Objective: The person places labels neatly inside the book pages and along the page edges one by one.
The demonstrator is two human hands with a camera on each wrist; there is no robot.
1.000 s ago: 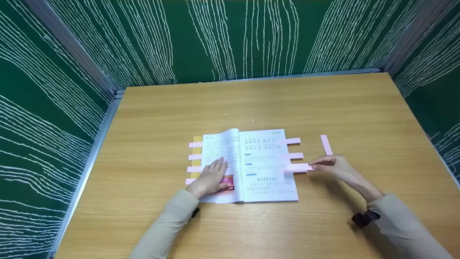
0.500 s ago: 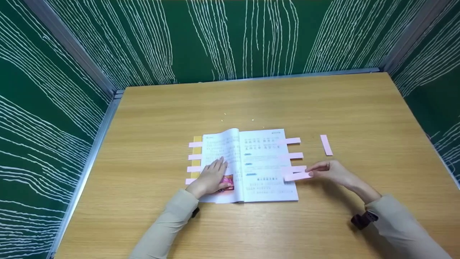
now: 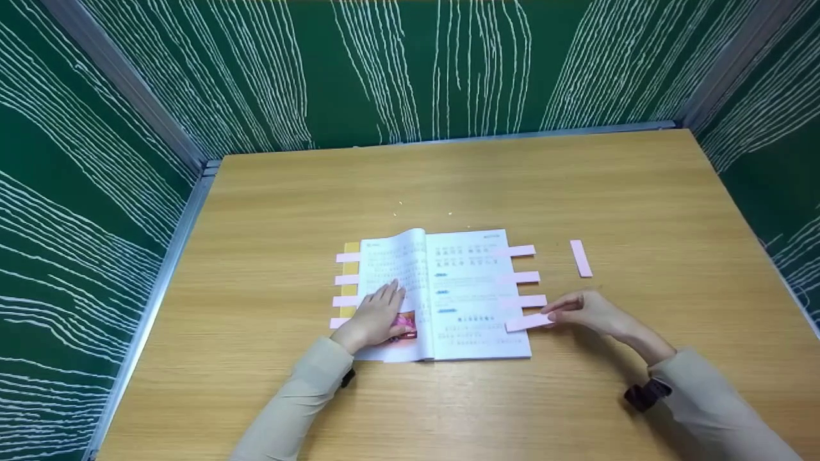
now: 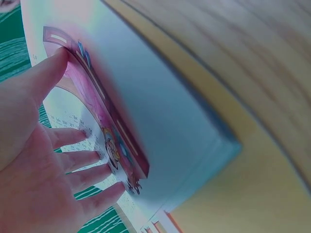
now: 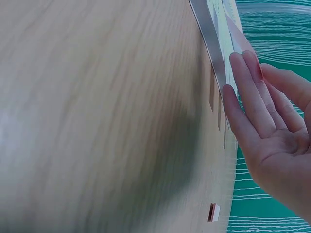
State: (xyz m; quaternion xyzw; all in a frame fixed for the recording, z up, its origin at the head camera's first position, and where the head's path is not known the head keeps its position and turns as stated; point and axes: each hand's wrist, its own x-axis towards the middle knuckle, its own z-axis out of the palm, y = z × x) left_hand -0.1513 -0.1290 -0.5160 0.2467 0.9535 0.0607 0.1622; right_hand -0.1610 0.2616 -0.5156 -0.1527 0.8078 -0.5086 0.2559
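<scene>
An open book lies on the table, its left page bulging near the spine. Spread over the left page, my left hand rests with fairly straight fingers; in the left wrist view its thumb touches a pink picture. My right hand pinches the outer end of a pink paper strip between thumb and fingertips. The strip lies slightly tilted across the right page's lower edge. Above it, several pink strips stick out past that edge.
Several more pink strips stick out at the book's left, over a yellow border. One loose pink strip lies on the wooden table beyond my right hand. Tiny white scraps lie behind the book. Green panels with white lines surround the table.
The right hand has brought the pinched pink strip toward me, from over the third strip to below it, and lowered it onto the page edge. My left hand stays in place.
</scene>
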